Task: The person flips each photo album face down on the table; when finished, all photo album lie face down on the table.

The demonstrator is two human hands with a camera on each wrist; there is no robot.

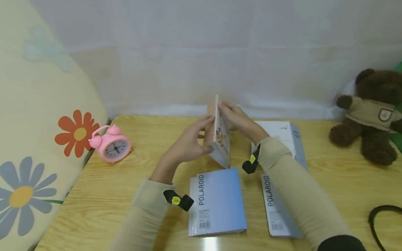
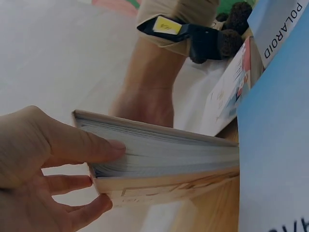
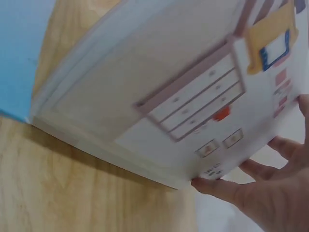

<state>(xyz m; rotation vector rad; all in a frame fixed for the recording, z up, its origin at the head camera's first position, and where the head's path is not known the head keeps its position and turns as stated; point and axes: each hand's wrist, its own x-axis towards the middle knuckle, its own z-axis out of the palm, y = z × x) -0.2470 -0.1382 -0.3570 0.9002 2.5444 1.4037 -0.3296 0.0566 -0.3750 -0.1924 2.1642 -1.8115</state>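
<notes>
A thick photo album [image 1: 223, 137] with an illustrated cover stands upright between both hands, near the back of the table. My left hand [image 1: 189, 141] grips it from the left; in the left wrist view the thumb lies on the edges of its pages [image 2: 178, 157], with fingers at the cover. From the other side my right hand [image 1: 238, 120] holds it, fingertips along the cover's edge in the right wrist view, where drawn furniture shows on the cover [image 3: 193, 104]. Just in front lies a blue POLAROID album [image 1: 222, 199], flat on the table.
A second POLAROID album [image 1: 274, 214] lies partly under the right forearm, with a white and blue item [image 1: 276, 129] behind it. A pink alarm clock [image 1: 114, 147] stands at the left, a brown teddy bear [image 1: 372, 116] at the right. A black hoop [image 1: 391, 207] lies front right.
</notes>
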